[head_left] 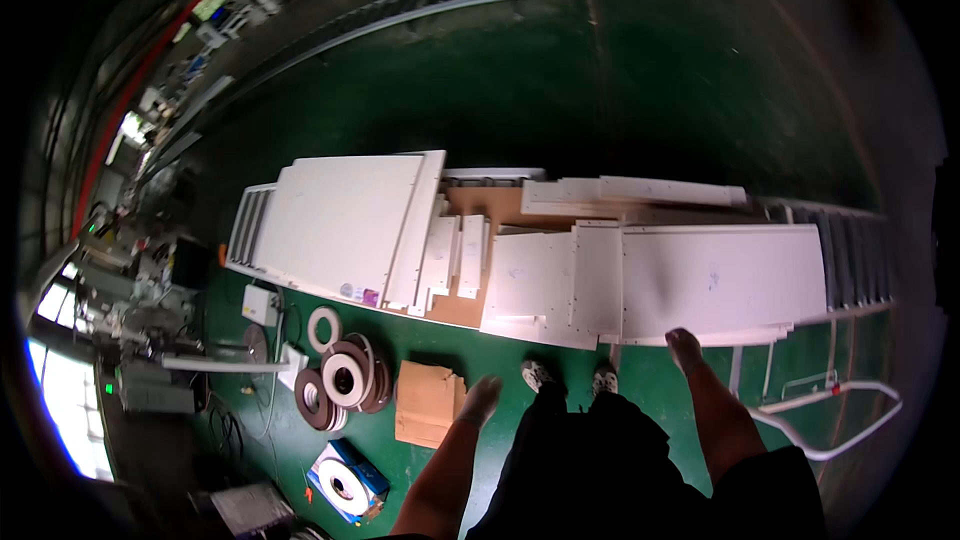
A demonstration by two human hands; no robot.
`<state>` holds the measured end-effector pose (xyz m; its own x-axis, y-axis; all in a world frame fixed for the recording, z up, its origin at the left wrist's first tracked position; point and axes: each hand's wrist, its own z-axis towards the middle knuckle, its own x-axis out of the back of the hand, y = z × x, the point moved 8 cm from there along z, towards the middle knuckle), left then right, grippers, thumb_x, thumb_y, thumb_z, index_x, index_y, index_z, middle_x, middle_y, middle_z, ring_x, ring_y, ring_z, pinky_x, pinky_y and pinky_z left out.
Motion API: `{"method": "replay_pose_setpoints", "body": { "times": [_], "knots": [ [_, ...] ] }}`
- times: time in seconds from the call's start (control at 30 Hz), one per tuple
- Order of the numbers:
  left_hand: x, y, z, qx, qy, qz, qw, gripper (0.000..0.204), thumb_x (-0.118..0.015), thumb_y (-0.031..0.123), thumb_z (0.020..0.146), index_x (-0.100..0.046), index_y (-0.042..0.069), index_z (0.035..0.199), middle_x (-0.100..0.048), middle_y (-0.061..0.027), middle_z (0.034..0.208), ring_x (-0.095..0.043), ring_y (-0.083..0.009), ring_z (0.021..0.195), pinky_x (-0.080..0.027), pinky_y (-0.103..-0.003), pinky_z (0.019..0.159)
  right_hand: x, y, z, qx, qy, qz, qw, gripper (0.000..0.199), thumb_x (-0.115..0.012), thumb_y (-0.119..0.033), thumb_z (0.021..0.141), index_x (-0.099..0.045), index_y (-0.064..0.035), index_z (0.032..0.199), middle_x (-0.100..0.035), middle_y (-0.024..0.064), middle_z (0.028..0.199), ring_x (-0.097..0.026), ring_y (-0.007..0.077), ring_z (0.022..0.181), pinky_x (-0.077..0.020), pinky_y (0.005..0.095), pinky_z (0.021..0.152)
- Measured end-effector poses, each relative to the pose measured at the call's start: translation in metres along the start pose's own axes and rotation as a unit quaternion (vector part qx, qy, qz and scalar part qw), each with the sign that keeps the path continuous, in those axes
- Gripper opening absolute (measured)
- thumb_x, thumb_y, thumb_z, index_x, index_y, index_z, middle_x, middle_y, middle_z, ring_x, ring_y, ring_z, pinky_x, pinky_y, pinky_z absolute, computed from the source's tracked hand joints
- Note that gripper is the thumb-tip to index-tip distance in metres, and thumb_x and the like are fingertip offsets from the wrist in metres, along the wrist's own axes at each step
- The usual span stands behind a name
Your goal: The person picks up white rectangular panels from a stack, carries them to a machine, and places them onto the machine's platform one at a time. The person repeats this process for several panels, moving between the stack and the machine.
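Note:
My right hand (684,350), in a pale glove, is at the front edge of a long white panel (755,265); whether it touches the panel I cannot tell. My left hand (482,402), also in a pale glove, hangs low beside a flat brown cardboard box (424,403) on the floor. Both hands' fingers are too small and blurred to read. Left of the long panel lie a narrow white board (597,275) and a squarer white panel (530,275). A stack of large white panels (345,215) covers the left part of the roller conveyor (250,225).
Edge-banding rolls (345,380) stand on the green floor at left, near a blue box with a white roll (345,480). Narrow white strips (640,190) lie along the conveyor's far side. A white tubular frame (830,450) juts out at right. Another roller conveyor (430,5) runs behind.

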<state>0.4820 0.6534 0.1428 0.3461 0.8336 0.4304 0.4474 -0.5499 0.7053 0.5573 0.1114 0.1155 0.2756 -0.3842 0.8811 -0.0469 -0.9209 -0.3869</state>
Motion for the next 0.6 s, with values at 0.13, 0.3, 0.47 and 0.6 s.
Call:
{"method": "replay_pose_setpoints", "body": {
  "times": [0.13,0.3,0.47,0.6],
  "knots": [
    [-0.023,0.066,-0.010,0.057,0.043,-0.059,0.996,0.037,-0.049,0.034,0.100,-0.065,0.006,0.117,-0.069,-0.0228,0.110,-0.065,-0.0390,0.106,-0.050,-0.044,0.092,-0.078,0.006,-0.009,0.078,-0.136,0.049,0.986,0.021,-0.062,-0.027,0.093,-0.067,-0.0087,0.101,-0.066,0.0130,0.098,-0.064,0.0347,0.091,-0.0526,0.0463,0.083],
    [-0.099,0.110,-0.041,0.078,-0.052,-0.015,0.996,0.043,-0.050,0.044,0.101,-0.064,0.009,0.122,-0.068,-0.0197,0.119,-0.063,-0.0390,0.112,-0.049,-0.043,0.097,-0.112,0.001,-0.078,0.355,-0.243,-0.177,0.885,0.017,-0.056,-0.017,0.082,-0.070,-0.0123,0.092,-0.067,0.0146,0.094,-0.065,0.0354,0.093,-0.0545,0.0494,0.079],
    [-0.193,0.019,-0.105,0.181,-0.025,0.055,0.982,0.041,-0.061,0.043,0.097,-0.065,0.007,0.116,-0.069,-0.0212,0.107,-0.067,-0.0351,0.102,-0.051,-0.044,0.088,-0.068,0.064,-0.074,0.268,-0.328,-0.066,0.904,0.017,-0.056,-0.021,0.087,-0.072,-0.0146,0.085,-0.070,0.0171,0.090,-0.070,0.0383,0.091,-0.0572,0.0480,0.076],
    [-0.242,-0.020,-0.157,0.280,-0.008,0.037,0.959,0.049,-0.054,0.050,0.094,-0.070,0.005,0.106,-0.070,-0.0252,0.105,-0.067,-0.0431,0.102,-0.051,-0.052,0.088,-0.070,0.147,-0.037,0.359,-0.315,-0.211,0.853,0.016,-0.057,-0.018,0.086,-0.071,-0.0112,0.085,-0.072,0.0168,0.091,-0.070,0.0343,0.088,-0.0573,0.0479,0.076]
  ]
}}
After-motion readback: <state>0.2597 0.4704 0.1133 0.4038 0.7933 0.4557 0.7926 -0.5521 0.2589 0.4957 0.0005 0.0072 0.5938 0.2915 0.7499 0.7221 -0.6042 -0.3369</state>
